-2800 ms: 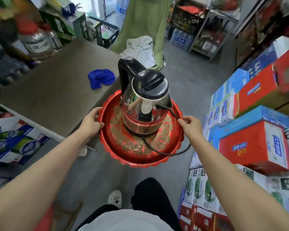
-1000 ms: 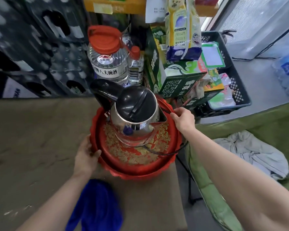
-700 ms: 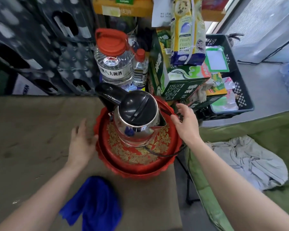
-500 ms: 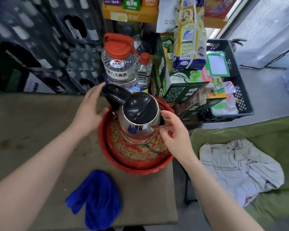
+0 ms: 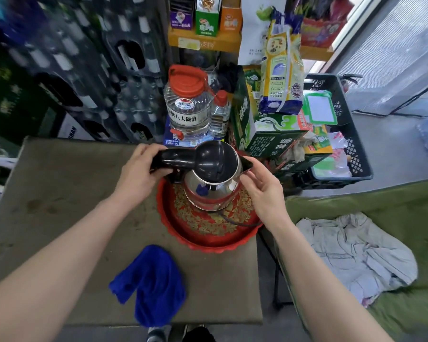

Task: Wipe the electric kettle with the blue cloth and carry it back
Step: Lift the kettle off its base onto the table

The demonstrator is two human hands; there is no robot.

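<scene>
Toward the lower left of centre, the crumpled blue cloth point(image 5: 150, 283) lies untouched on the worn olive-brown table point(image 5: 59, 193), well apart from both hands. Just above and right of it, the left hand point(image 5: 140, 177) is clamped around the black plastic handle point(image 5: 169, 160) of the shiny steel electric kettle point(image 5: 214, 178), fingers wrapped over the top of the grip. The kettle sits at frame centre over the round red tray with gold pattern point(image 5: 208, 228), which rests on the table's right end; whether the kettle's base is touching the tray or just lifted cannot be told. Its thin black cord point(image 5: 240, 222) trails across the tray toward the right rim. To the right, the right hand point(image 5: 263, 191) has its fingers spread apart, fingertips steadying the spout side of the black lid point(image 5: 216, 160) without closing on it. Wiping has not begun, by the look of it. To do this step well, the left hand probably ought to keep a firm hold on the handle so the body cannot turn, while the right hand lets go and fetches the cloth, minding the loose cord.
</scene>
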